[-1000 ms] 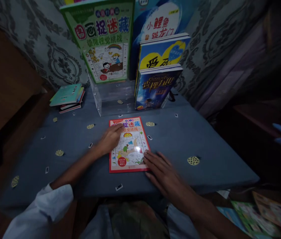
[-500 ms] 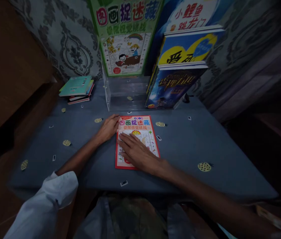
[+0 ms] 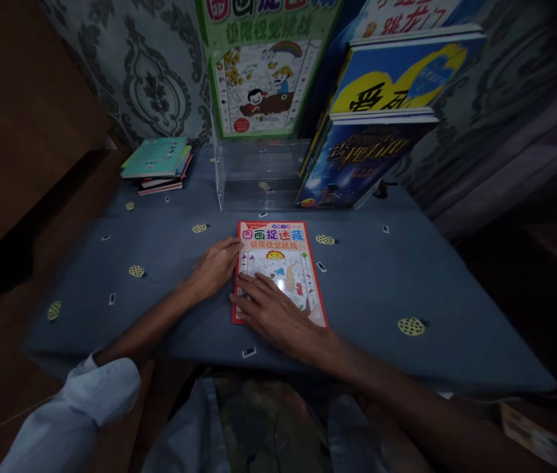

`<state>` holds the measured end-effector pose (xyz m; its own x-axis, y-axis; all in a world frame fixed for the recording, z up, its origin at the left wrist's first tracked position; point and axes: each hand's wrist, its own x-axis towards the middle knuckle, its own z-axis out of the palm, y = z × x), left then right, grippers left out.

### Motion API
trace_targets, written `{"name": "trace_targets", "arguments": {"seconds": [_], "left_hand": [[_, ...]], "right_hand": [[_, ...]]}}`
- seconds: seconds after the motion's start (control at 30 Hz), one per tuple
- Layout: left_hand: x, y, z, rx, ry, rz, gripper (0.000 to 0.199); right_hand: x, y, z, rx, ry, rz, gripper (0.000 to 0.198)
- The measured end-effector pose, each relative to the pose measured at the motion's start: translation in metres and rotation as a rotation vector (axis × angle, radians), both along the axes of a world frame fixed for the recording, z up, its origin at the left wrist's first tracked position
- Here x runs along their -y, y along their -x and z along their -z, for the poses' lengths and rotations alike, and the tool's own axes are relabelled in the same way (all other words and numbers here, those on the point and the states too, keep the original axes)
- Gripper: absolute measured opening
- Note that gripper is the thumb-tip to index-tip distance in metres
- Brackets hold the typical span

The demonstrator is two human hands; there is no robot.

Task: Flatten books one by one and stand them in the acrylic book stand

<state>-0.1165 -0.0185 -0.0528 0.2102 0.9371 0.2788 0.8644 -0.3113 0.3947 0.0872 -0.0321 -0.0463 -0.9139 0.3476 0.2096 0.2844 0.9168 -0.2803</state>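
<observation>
A red-bordered children's picture book point(image 3: 286, 263) lies closed and face up on the table, its cover showing a smiling sun and coloured Chinese characters. My right hand point(image 3: 276, 312) rests on the lower part of the cover with fingers stretched to the left, hiding the bottom of the picture. Beside the upper left edge of the book is my left hand point(image 3: 217, 266), its extended fingertips touching that edge. Whether any fingertip reaches under the cover cannot be seen.
Behind the book, a clear acrylic stand point(image 3: 259, 194) holds a green picture book point(image 3: 268, 85), a dark blue book point(image 3: 357, 161) and a blue-and-yellow book point(image 3: 406, 75). A small stack of books point(image 3: 157, 161) lies at the back left of the cloth-covered table point(image 3: 372, 282).
My right hand has slid down the cover toward the near edge, uncovering more of the picture. My left hand has come slightly nearer along the book's left edge. The view has shifted a little.
</observation>
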Motion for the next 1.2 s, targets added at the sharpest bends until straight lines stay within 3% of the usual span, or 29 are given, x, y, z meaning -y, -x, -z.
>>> {"name": "trace_targets", "arguments": {"seconds": [0.23,0.43,0.73,0.97,1.2], "left_hand": [[0.046,-0.012,0.0,0.046,-0.006,0.021,0.034],[0.092,-0.026,0.001,0.094,-0.052,0.01,0.037],[0.148,-0.043,0.009,-0.026,-0.095,-0.021,0.049],[0.165,-0.047,0.013,-0.209,-0.152,-0.007,0.07],[0.155,-0.051,0.003,-0.299,-0.129,0.106,0.064]], "right_hand": [[0.015,-0.005,0.007,-0.15,-0.065,-0.075,0.024],[0.024,-0.01,0.004,-0.178,-0.041,-0.104,0.022],[0.041,-0.034,0.011,-0.224,-0.062,-0.06,0.027],[0.041,-0.057,0.018,-0.221,-0.044,-0.036,0.032],[0.033,-0.091,0.01,-0.233,0.068,0.011,0.033]]}}
